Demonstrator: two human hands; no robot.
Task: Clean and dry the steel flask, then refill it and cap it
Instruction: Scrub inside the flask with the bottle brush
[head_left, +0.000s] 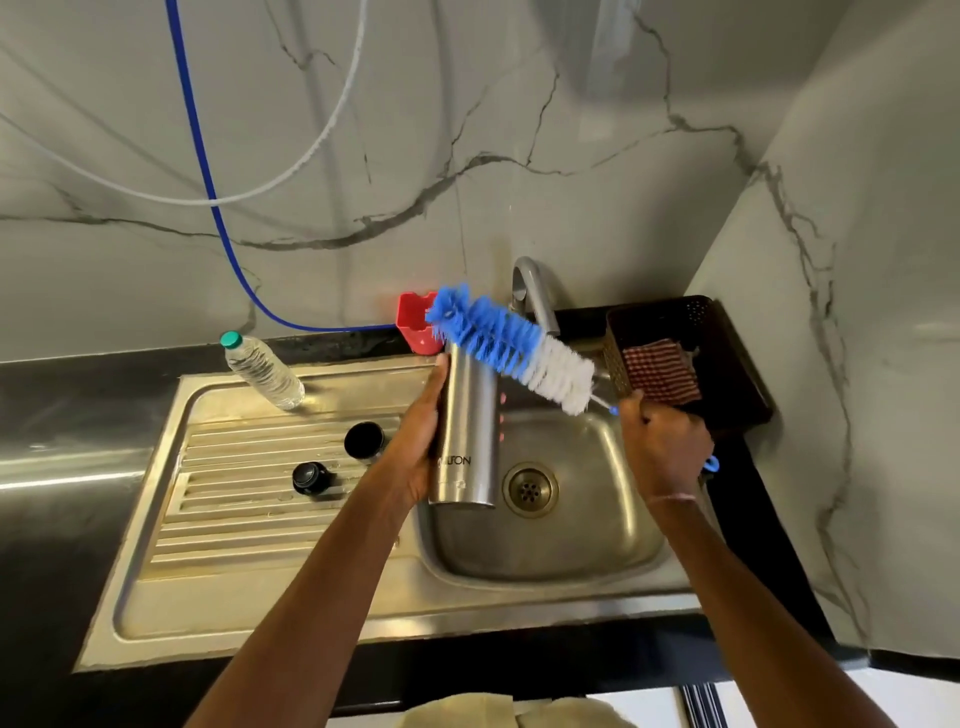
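Over the sink (571, 545), steel flask (467, 410) within the left grip (415, 441)

Mouth of my flask (467, 415) hidden behind the brush (511, 345) bristles, brush handle buried in my right hand (667, 447), lettering half covered by my left hand (415, 441), blue hose (205, 171) cut off at top edge

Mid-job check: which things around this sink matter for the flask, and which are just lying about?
For the job:
- steel flask, held in left hand
- bottle brush, held in right hand
- tap
- black stopper, black cup lid
- checked cloth, likely for drying
- water bottle, possibly for the refill

Lying about:
- red holder
- blue hose
- dark basket
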